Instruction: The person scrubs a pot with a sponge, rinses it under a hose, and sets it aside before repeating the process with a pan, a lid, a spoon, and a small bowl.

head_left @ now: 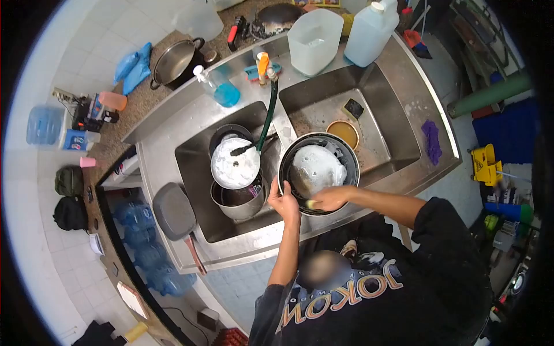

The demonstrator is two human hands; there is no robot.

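Note:
A dark round pot (pixel 284 157) with white suds inside is tilted over the sink's front edge and the right basin. My left hand (pixel 284 203) grips its near left rim. Inside the near wall, my right hand (pixel 330 199) is closed on a small yellowish sponge (pixel 312 204), mostly hidden by the fingers. In the left basin, a soapy pan (pixel 234 164) with a black handle rests on a grey pot (pixel 239 205), which has a small purple-marked item in it. Another dark pan (pixel 229 131) lies behind them.
A green hose (pixel 269 115) hangs from the tap (pixel 263 64) between the basins. A round tan dish (pixel 344 134) and a dark scrub pad (pixel 353 108) lie in the right basin. Soap bottle (pixel 224 92), white jug (pixel 372 34), griddle pan (pixel 175 210) and purple cloth (pixel 431 142) surround the basins.

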